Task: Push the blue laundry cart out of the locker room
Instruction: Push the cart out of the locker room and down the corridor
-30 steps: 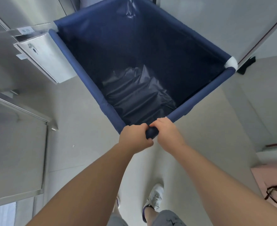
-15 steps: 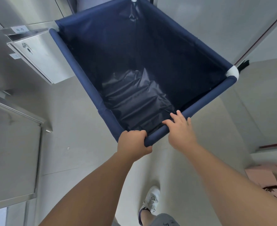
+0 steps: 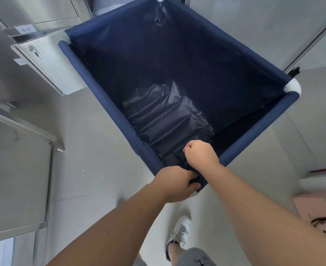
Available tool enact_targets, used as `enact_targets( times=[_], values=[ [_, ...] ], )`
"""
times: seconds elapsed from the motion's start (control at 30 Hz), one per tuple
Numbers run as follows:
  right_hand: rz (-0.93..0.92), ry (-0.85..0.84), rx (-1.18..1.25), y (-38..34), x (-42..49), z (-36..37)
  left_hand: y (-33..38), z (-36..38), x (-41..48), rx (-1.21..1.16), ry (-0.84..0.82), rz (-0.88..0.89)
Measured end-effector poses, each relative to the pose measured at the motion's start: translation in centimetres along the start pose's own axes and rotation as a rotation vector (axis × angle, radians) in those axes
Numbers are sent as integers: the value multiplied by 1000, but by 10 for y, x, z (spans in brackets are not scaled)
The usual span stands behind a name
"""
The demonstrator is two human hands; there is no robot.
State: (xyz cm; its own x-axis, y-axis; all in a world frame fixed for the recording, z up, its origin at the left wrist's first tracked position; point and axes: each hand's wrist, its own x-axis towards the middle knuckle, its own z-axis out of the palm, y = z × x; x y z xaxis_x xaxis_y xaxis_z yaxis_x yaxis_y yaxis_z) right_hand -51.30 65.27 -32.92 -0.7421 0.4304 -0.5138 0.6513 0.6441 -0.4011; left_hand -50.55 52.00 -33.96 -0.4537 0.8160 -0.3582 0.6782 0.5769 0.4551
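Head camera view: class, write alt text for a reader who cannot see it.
Two bare hands, left hand and right hand, grip the near corner of a blue fabric laundry cart holding crumpled black plastic sheeting. Steel lockers stand left.

The blue laundry cart [image 3: 108, 104] is standing upright on the pale floor, its open top facing the camera. Padded blue rails are framing its 4 sides, white joints are showing at 2 corners, and crumpled dark plastic is lying inside.
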Motion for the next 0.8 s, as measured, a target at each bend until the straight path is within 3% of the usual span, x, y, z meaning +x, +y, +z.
enact_targets(
  times=[0.07,0.2,0.33,0.43,0.6,0.8],
  values=[
    [-14,13,-6,-2,-3,8,-11,-7,-4,100,9,47],
    [-64,60,7,-15,-10,21,-51,-26,-10,314,235,-28],
    [-227,-21,29,-33,-25,44,-81,-35,-18,294,451,-141],
    [-288,-59,46,-38,-38,67,-88,-40,-22,367,382,-160],
    [-305,-5,-191,-26,-44,85,-92,-35,-26,360,288,-214],
    [-220,-56,-140,7,-63,80,-103,-37,-28,425,220,-192]
  ],
)
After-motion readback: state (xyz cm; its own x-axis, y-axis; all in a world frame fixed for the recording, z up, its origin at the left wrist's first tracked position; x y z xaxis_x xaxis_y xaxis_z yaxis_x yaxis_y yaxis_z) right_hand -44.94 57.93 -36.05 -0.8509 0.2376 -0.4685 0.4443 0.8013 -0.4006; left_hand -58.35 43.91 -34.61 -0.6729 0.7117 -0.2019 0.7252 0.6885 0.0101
